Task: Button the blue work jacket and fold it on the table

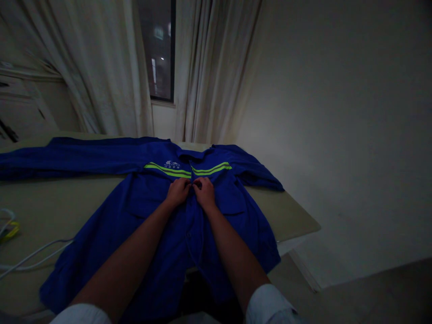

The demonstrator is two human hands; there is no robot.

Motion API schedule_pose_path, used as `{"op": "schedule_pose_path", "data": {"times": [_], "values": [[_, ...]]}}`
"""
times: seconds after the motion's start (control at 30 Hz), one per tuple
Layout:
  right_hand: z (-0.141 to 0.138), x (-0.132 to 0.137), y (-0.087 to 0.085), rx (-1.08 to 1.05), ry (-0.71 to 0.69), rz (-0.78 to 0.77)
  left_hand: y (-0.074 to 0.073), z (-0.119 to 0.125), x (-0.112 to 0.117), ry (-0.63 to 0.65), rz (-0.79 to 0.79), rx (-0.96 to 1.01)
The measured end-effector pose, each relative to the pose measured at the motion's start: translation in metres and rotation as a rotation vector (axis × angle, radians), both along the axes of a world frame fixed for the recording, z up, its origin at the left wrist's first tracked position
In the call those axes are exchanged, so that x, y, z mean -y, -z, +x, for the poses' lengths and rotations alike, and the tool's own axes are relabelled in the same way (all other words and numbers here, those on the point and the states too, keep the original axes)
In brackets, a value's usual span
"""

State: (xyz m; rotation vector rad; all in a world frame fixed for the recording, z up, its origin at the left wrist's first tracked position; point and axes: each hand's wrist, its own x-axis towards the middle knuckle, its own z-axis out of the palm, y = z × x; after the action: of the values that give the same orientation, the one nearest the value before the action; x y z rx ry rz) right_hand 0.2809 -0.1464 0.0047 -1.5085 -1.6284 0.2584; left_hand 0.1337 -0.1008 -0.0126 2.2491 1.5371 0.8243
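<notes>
A blue work jacket (141, 202) with yellow-green reflective stripes across the chest lies spread face up on a pale table (67, 202), collar away from me, one sleeve stretched far to the left. My left hand (177, 191) and my right hand (204, 191) meet at the middle of the chest, just below the stripes. Both have their fingers curled and pinch the front placket of the jacket, thumbs close together. What lies between the fingertips is too dark to make out beyond the cloth.
White cables (30, 258) and a yellow-green loop (8, 227) lie on the table's left side. The table's right corner (313, 225) ends close to a plain wall. Curtains (209, 67) and a dark window (158, 49) stand behind the table.
</notes>
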Motion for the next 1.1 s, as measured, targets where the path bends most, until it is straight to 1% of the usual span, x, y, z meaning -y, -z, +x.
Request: {"op": "schedule_pose_path", "data": {"times": [0.13, 0.33, 0.5, 0.63, 0.8, 0.9, 1.0, 1.1], "values": [[0.0, 0.001, -0.001, 0.002, -0.007, 0.019, 0.0, 0.0, -0.001, -0.007, -0.008, 0.053], [-0.001, 0.004, -0.004, 0.036, 0.001, 0.042, 0.0, 0.001, -0.004, 0.02, -0.026, 0.166], [-0.003, 0.006, -0.005, 0.08, -0.01, 0.055, 0.001, -0.001, -0.009, 0.044, -0.061, 0.305], [-0.005, 0.006, -0.006, 0.074, 0.015, 0.069, 0.001, -0.001, -0.015, 0.058, -0.107, 0.437], [-0.011, 0.009, -0.008, 0.206, -0.003, 0.055, 0.003, 0.0, -0.022, 0.06, -0.18, 0.579], [-0.012, 0.011, -0.009, 0.24, -0.031, 0.06, 0.004, -0.001, -0.023, 0.048, -0.203, 0.615], [-0.011, 0.012, -0.009, 0.233, -0.035, 0.088, 0.004, -0.001, -0.022, 0.038, -0.201, 0.625], [-0.01, 0.012, -0.008, 0.224, -0.031, 0.084, 0.003, -0.001, -0.02, 0.049, -0.198, 0.634]]}}
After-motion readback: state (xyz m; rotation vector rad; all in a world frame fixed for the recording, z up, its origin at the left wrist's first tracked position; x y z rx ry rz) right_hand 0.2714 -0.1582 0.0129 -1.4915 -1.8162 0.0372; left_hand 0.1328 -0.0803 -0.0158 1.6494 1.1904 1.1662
